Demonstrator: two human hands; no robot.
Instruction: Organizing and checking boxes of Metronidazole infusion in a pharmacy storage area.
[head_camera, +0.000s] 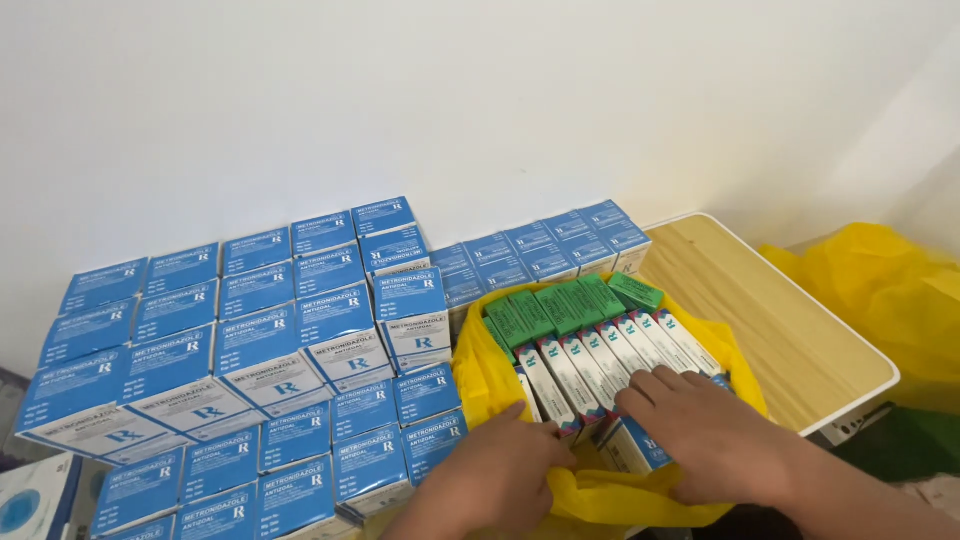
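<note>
White-and-blue slim cardboard cartons (600, 365) stand in a row inside a yellow plastic bag (480, 375) near the wooden surface's (790, 330) front edge, none lifted out. Left hand (495, 475) grips the bag's rim; right hand (700, 425) rests flat, fingers spread, on the cartons. Stacked blue boxes (260, 350) fill the left side.

Blue-topped cartons (250, 350) with white fronts are showing blue lettering along the table's (790, 340) left side. The yellow plastic bag (600, 495) is wrapping white-and-blue slim boxes (600, 365) — green boxes (565, 305) behind them. The table is showing pale wood — white-rimmed.
</note>
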